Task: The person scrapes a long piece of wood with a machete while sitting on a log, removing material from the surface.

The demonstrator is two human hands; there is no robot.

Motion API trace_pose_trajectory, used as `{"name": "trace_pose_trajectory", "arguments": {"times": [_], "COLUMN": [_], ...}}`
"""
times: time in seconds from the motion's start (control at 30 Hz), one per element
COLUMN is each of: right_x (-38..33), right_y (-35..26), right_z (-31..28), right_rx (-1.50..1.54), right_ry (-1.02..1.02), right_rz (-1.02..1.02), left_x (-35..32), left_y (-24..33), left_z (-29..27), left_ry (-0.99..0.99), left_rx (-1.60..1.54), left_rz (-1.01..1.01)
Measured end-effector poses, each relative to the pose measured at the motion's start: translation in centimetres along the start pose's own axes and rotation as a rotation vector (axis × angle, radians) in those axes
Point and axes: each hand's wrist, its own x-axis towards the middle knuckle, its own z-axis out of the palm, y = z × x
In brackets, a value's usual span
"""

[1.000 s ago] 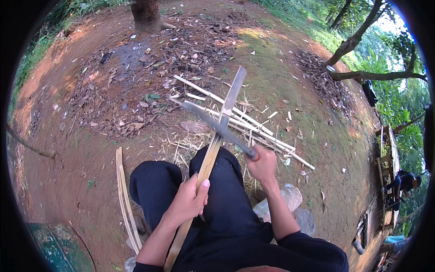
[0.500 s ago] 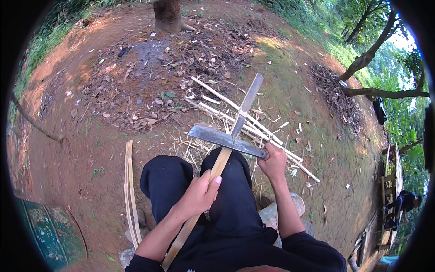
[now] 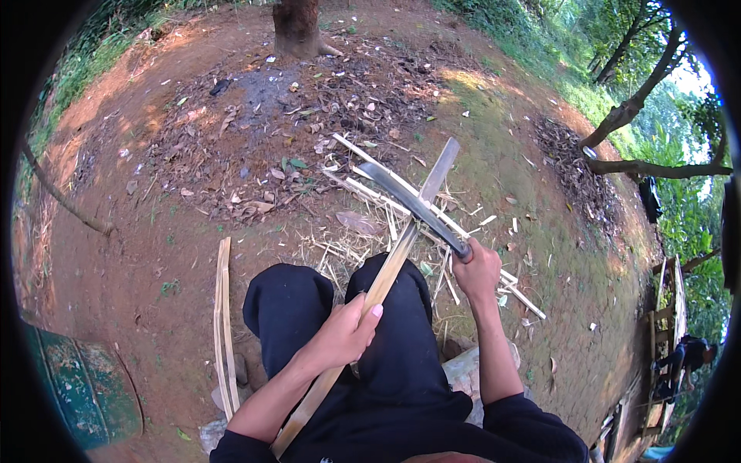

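A long flat bamboo strip (image 3: 391, 270) slants from beside my left forearm across my lap and out past my right knee. My left hand (image 3: 343, 333) is wrapped round its middle, just over the knee. In my right hand (image 3: 477, 270) is the handle of a machete (image 3: 413, 201), fingers closed on it. The dark blade lies crosswise over the strip beyond the knee, its tip pointing far left. Past the blade, the strip's far end looks darker and greyish. Whether the edge bites into the bamboo cannot be made out.
Split bamboo sticks (image 3: 513, 297) and pale shavings lie on the ground ahead. More thin strips (image 3: 222, 316) rest at my left. A log (image 3: 463, 374) is beside my right leg. A tree trunk (image 3: 297, 31) stands ahead; a person (image 3: 687, 355) is far right.
The machete has slid away from me along the strip, and its blade now slants more steeply. My right hand moved slightly forward and right; my left hand keeps its hold.
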Motion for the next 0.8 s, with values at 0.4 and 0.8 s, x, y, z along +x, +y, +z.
{"name": "trace_pose_trajectory", "arguments": {"times": [0.4, 0.8], "right_x": [0.1, -3.2], "right_y": [0.0, -1.8], "right_z": [0.5, -0.7], "right_rx": [0.087, 0.124], "right_ry": [-0.093, -0.075], "right_rz": [-0.011, -0.354], "left_x": [-0.1, -0.1], "left_y": [-0.1, -0.7], "left_z": [-0.1, 0.0], "left_ry": [-0.032, -0.067], "left_rx": [-0.006, -0.099], "left_rz": [-0.022, -0.087]}}
